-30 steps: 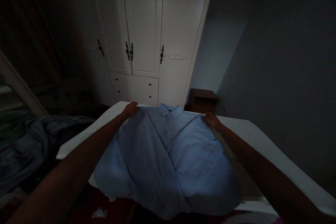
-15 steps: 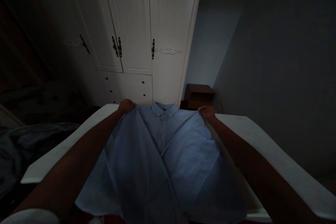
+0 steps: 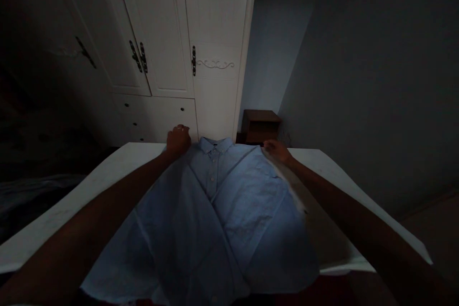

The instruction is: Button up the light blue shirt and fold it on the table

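Note:
A light blue button-up shirt (image 3: 251,191) lies front up on a white table, its collar at the far end and its hem hanging toward me over the near edge. At the shoulder left of the collar, my left hand (image 3: 178,141) is closed on the cloth, knuckles up; its fingertips are hidden. My right hand (image 3: 278,152) pinches the edge of the opposite shoulder between thumb and fingers. The shirt's front folds run diagonally below the buttons, and the sleeves are hard to make out in the dim light.
The white table (image 3: 322,167) extends on both sides of the shirt. Behind it stand a white wardrobe (image 3: 215,100) with drawers and a small brown cabinet (image 3: 261,117). Dark cloth (image 3: 36,196) lies at the left. A grey wall rises at the right.
My view has turned slightly right. My left hand has come closer to the collar, with its knuckles raised more. The shirt lies flatter, and its right edge has drawn inward, baring a shadowed strip of table.

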The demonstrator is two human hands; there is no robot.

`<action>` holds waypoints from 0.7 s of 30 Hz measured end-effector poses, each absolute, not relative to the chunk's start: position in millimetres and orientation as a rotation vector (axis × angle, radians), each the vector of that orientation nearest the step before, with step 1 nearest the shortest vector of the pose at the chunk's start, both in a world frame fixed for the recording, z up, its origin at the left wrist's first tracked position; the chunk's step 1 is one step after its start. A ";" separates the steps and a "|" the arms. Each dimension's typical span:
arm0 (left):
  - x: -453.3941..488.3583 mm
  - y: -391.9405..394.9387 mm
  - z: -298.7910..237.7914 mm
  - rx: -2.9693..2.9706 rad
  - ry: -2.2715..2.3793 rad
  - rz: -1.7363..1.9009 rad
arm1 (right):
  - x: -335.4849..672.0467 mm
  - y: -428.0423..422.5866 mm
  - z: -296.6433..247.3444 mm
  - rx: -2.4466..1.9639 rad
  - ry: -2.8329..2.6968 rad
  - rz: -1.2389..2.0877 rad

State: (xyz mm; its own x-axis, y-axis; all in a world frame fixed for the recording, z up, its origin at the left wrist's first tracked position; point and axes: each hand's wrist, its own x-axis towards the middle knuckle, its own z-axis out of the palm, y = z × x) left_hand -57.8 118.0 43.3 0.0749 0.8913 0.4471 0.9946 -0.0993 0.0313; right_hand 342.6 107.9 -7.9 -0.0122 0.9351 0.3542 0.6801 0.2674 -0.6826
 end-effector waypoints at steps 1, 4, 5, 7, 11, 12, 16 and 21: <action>-42.8 113.9 47.8 -2.165 -1.732 -0.519 | 347.7 94.8 -8.1 -1.463 -1.787 0.412; 14.8 99.2 52.5 -2.495 -1.259 -0.458 | 358.6 48.9 -11.3 -1.387 -1.959 0.403; 36.6 94.3 50.6 -2.588 -1.112 -0.447 | 360.0 33.2 -12.5 -1.350 -2.022 0.378; 79.7 86.4 41.9 -2.761 -0.877 -0.420 | 359.2 4.4 -13.9 -1.269 -2.164 0.332; 144.0 82.2 14.7 -2.917 -0.840 -0.280 | 352.8 -39.1 -15.9 -1.212 -2.392 0.275; 152.5 83.4 8.0 -2.936 -0.858 -0.225 | 352.8 -47.4 -16.8 -1.230 -2.427 0.247; 160.1 92.7 -12.1 -2.959 -0.936 -0.119 | 362.9 -74.2 -20.0 -1.318 -2.508 0.054; 152.7 103.9 -19.6 -3.003 -0.986 -0.120 | 374.9 -93.8 -16.3 -1.335 -2.601 -0.126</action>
State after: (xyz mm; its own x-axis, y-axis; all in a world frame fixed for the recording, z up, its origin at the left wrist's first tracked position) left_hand 152.7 103.9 -19.6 0.8028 0.5926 0.0652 0.5910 -0.8055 0.0442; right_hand 374.9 -93.8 -16.3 -0.5655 0.7923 0.2292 0.8107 0.5850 -0.0220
